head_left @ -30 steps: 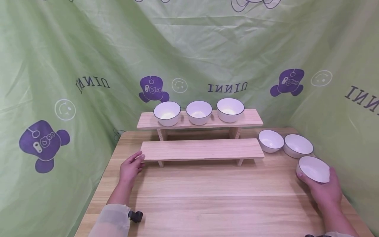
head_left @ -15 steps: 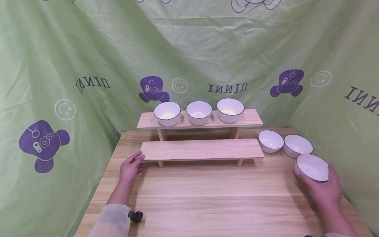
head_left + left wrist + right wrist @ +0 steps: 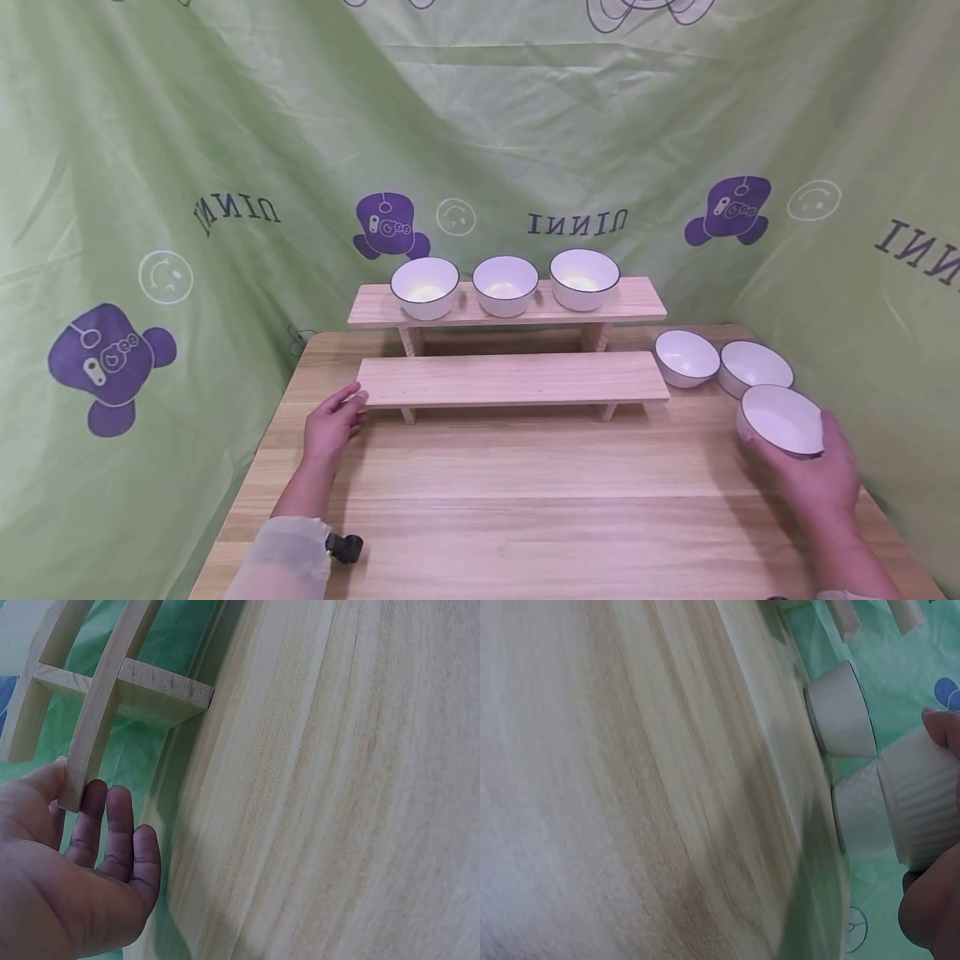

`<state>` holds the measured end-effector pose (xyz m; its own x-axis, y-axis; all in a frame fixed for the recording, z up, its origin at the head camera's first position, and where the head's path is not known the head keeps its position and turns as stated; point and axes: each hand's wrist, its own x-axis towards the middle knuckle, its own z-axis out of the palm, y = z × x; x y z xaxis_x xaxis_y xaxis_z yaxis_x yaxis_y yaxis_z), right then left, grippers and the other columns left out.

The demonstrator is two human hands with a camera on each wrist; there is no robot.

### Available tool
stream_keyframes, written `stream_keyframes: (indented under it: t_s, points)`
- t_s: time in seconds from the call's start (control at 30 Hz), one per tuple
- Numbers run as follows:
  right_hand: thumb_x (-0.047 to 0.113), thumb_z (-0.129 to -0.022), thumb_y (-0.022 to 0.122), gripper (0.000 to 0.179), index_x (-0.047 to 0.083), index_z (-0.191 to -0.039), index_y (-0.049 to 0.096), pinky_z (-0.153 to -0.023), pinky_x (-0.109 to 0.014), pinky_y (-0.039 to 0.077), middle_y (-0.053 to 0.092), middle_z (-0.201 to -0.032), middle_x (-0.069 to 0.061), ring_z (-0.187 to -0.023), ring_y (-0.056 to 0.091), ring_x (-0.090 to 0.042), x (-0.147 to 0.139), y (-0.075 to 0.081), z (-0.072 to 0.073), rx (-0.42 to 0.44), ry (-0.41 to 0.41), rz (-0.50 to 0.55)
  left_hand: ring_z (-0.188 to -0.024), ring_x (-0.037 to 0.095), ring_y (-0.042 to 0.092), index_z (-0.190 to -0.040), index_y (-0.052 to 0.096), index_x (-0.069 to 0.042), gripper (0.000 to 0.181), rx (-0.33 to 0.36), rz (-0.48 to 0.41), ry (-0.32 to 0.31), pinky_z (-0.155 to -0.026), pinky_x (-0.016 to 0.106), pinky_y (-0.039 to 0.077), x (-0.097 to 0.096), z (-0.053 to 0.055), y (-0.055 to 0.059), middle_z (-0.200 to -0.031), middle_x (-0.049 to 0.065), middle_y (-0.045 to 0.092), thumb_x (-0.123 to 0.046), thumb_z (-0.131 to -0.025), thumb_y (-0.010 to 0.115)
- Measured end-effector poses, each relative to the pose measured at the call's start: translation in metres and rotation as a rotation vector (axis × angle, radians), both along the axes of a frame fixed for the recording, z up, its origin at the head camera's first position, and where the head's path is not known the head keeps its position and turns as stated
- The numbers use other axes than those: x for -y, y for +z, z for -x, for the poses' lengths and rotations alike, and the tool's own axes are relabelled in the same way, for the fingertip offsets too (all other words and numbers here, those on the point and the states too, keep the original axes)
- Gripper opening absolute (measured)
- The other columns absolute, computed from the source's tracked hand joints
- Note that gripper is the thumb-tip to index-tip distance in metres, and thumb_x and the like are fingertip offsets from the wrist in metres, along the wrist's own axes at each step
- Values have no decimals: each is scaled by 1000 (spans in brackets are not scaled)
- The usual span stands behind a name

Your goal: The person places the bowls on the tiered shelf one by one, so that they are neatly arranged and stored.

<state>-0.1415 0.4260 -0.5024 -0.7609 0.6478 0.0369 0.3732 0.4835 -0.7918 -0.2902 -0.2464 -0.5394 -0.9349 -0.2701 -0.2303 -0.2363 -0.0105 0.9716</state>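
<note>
My right hand (image 3: 821,479) grips a white bowl (image 3: 782,419) with a dark rim by its near right side, thumb on the left. The right wrist view has this bowl (image 3: 922,799) raised off the table, its ribbed outside showing. Two more white bowls, one nearer the shelf (image 3: 686,358) and one farther right (image 3: 753,367), stand behind it on the table. At the left, my left hand (image 3: 333,423) pinches the end of the lower wooden shelf (image 3: 510,379). In the left wrist view, the thumb and fingers (image 3: 91,814) lie on either side of that board (image 3: 94,746).
Behind the lower board rises an upper wooden shelf (image 3: 637,300) bearing three white bowls, left (image 3: 423,287), middle (image 3: 505,286) and right (image 3: 584,280). Both boards stand on short legs on the wooden table (image 3: 525,517). Green printed cloth (image 3: 480,125) hangs around the back and sides.
My right hand has moved slightly left and away from me with the bowl, closer to the two standing bowls. The left hand has stayed at the shelf end.
</note>
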Motion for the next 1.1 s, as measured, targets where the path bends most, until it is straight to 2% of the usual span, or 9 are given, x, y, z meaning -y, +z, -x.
stream_keyframes:
  t_s: [0.37, 0.7, 0.93, 1.1]
  points:
    - [37, -83, 88, 119, 12, -167, 8, -126, -55, 8, 10, -171, -20, -156, 10, -43, 13, 4, -1, -56, 71, -33, -94, 20, 74, -140, 66, -15, 59, 2, 2, -1, -80, 30, 60, 0, 0, 2, -97, -12, 74, -42, -90, 82]
    - [42, -81, 89, 121, 16, -168, 9, -121, -70, 11, 8, -171, -25, -154, 8, -51, 22, 8, 1, -40, 99, -82, -91, 19, 74, -139, 67, -15, 57, 0, 13, -5, -79, 30, 60, -1, 0, 2, -96, -12, 74, -42, -91, 82]
    - [36, -79, 91, 120, 14, -167, 13, -122, -68, 11, 15, -170, -23, -154, 13, -50, 30, 12, 3, -77, 114, -79, -93, 20, 74, -140, 66, -15, 58, 4, 17, -4, -81, 30, 60, -1, -1, 3, -98, -11, 74, -43, -91, 81]
    - [36, -79, 92, 120, 13, -167, 13, -123, -66, 9, 14, -171, -20, -155, 11, -49, 36, 13, 4, -79, 134, -73, -93, 19, 74, -140, 66, -15, 58, 3, 19, -4, -81, 30, 60, 0, -2, 3, -98, -10, 74, -44, -91, 81]
